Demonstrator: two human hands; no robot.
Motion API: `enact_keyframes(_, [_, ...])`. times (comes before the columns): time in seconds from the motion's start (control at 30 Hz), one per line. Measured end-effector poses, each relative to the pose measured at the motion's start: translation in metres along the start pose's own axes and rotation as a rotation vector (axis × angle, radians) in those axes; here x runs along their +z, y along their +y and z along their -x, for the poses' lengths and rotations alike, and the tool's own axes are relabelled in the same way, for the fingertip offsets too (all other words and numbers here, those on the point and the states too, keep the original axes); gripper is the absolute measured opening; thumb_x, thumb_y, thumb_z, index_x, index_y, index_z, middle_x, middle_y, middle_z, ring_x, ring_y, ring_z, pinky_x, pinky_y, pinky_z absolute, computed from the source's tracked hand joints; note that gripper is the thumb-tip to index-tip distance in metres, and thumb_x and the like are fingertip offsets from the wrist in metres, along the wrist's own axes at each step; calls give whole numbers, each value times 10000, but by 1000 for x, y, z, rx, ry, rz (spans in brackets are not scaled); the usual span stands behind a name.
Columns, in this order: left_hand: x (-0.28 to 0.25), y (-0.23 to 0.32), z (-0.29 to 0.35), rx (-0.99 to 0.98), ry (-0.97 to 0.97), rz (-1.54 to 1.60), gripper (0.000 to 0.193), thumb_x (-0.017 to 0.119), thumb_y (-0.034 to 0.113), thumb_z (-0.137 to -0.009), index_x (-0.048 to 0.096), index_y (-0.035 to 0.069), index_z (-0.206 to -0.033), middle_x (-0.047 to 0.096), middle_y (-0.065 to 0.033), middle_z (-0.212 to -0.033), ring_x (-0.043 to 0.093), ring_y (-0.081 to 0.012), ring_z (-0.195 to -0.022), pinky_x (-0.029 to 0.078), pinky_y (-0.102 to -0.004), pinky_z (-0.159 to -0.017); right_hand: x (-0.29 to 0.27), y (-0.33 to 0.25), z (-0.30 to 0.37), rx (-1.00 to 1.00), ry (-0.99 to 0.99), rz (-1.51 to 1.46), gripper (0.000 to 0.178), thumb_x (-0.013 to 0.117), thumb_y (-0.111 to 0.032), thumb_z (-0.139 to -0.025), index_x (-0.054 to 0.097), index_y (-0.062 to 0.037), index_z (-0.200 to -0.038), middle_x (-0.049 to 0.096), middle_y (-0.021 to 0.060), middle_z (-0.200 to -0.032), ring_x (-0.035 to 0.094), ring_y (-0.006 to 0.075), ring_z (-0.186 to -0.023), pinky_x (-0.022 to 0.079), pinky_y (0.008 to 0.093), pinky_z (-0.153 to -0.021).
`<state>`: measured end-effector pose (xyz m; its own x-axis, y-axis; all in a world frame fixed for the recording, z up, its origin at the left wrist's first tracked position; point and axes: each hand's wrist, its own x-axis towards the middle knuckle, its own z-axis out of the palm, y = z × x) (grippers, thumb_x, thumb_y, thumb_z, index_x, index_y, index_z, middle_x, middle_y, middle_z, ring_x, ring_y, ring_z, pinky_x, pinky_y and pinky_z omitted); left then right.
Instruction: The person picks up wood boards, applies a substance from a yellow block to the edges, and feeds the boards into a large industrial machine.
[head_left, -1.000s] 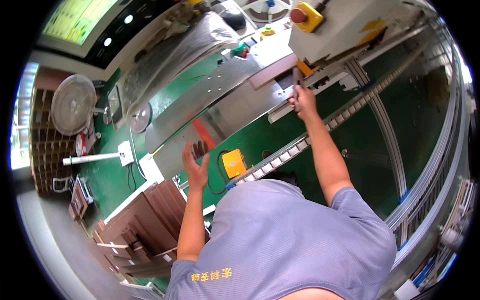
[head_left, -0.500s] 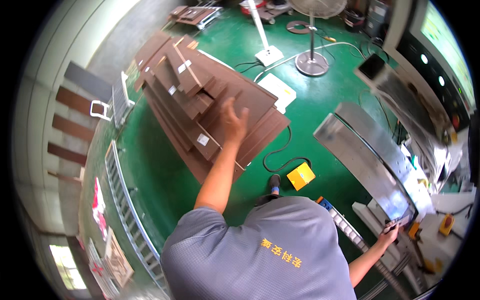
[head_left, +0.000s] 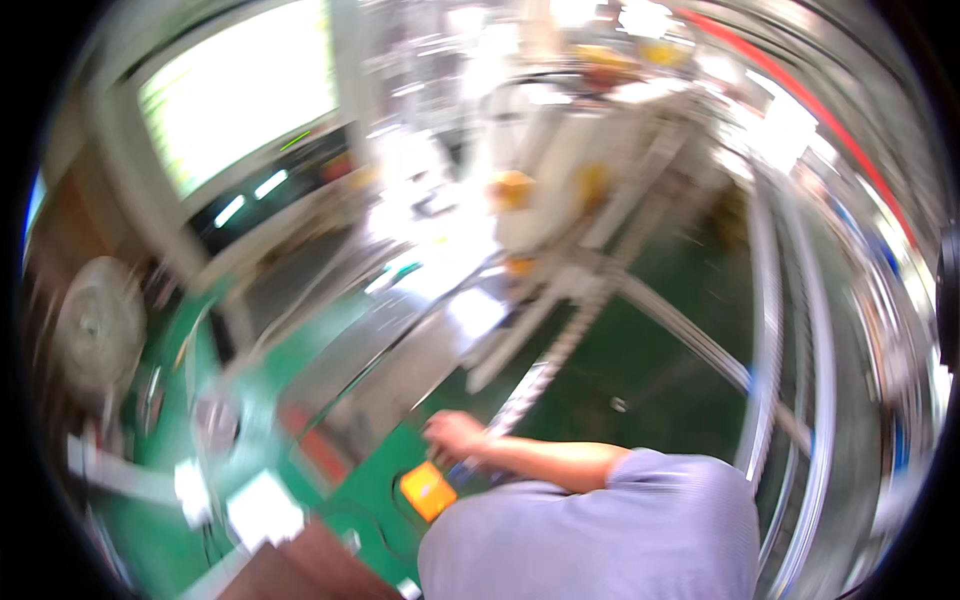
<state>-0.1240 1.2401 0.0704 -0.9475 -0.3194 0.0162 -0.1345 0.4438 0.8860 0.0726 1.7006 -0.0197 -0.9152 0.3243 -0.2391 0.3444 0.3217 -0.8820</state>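
Blur hides the right grip's (head_left: 455, 437) fingers, so I cannot tell whether you grasp anything. Your bent arm (head_left: 560, 462) crosses your body, perhaps to clear the metal desk (head_left: 385, 395), beyond-left of the grip. The roller track (head_left: 520, 398) runs just right of it; the yellow box (head_left: 428, 490) sits below, presumably for foot reach.

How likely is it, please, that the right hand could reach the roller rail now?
Probably yes: the right hand appears close to the roller rail, with nothing visible between; blur hides detail.
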Motion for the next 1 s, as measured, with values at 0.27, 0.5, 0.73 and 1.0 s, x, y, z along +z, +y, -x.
enact_keyframes(0.27, [158, 110, 88, 386, -461, 20, 456, 832, 348, -846, 726, -27, -1084, 712, -213, -1047, 661, -337, -990, 538, -463, -872, -8, -36, 62, 291, 176, -827, 141, 455, -188, -1076, 532, -69, -1083, 640, 62, -736, 609, 153, -521, 528, 331, -480])
enact_keyframes(0.5, [171, 119, 101, 484, -447, 41, 361, 831, 304, -863, 733, -5, -1023, 716, -189, -967, 666, -326, -898, 545, -448, -810, -26, -25, 74, 315, 226, -806, 144, 453, -172, -1076, 525, -51, -1111, 639, 75, -734, 606, 160, -498, 529, 327, -464])
enact_keyframes(0.73, [103, 74, 59, 489, -101, 35, 272, 829, 261, -880, 740, 18, -962, 721, -166, -887, 672, -316, -805, 553, -434, -748, -30, -23, 46, 303, 144, -747, 177, 482, -195, -1047, 559, -58, -1128, 667, 69, -752, 642, 158, -550, 542, 334, -471])
enact_keyframes(1.0, [-255, -120, 74, 473, 754, -577, 246, 729, 211, -967, 721, -7, -1082, 691, -191, -1068, 656, -324, -951, 578, -423, -801, -23, -55, 20, 71, 78, -424, 199, 567, -112, -1007, 563, 6, -1167, 755, 124, -1045, 709, 156, -824, 580, 307, -728])
